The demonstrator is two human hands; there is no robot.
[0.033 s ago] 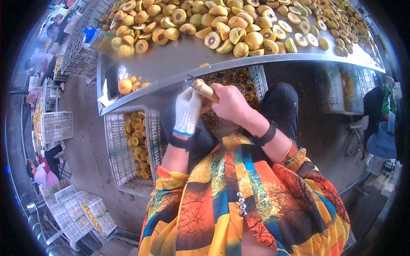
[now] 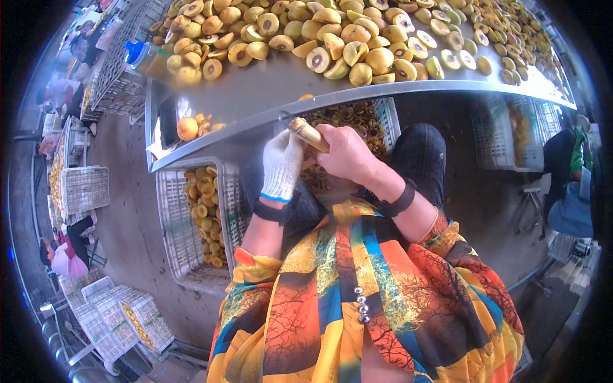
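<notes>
My right hand [image 2: 348, 152] is wrapped round the thick pale wooden handle of a hand tool [image 2: 310, 135]. At the tool's far end is a small dark metal loop [image 2: 285, 117], next to the metal table's front edge. My left hand [image 2: 281, 165], in a white knitted glove with a blue cuff edge, is closed just left of the handle. Its fingertips and whatever they hold are hidden behind the tool and my right hand. Many halved yellow fruits [image 2: 317, 60] with dark centres are heaped on the metal table [image 2: 249, 92] ahead.
A white crate [image 2: 172, 223] of fruit halves stands left of my legs. Another crate [image 2: 391, 121] with cut pieces sits under the table edge. One orange-yellow fruit [image 2: 187, 129] and scraps lie at the table's left corner, near a blue-capped bottle [image 2: 135, 53]. More crates [image 2: 511, 137] stand right.
My right hand and the tool have shifted very slightly to the right, and the metal loop shows a little rounder. Everything else looks the same.
</notes>
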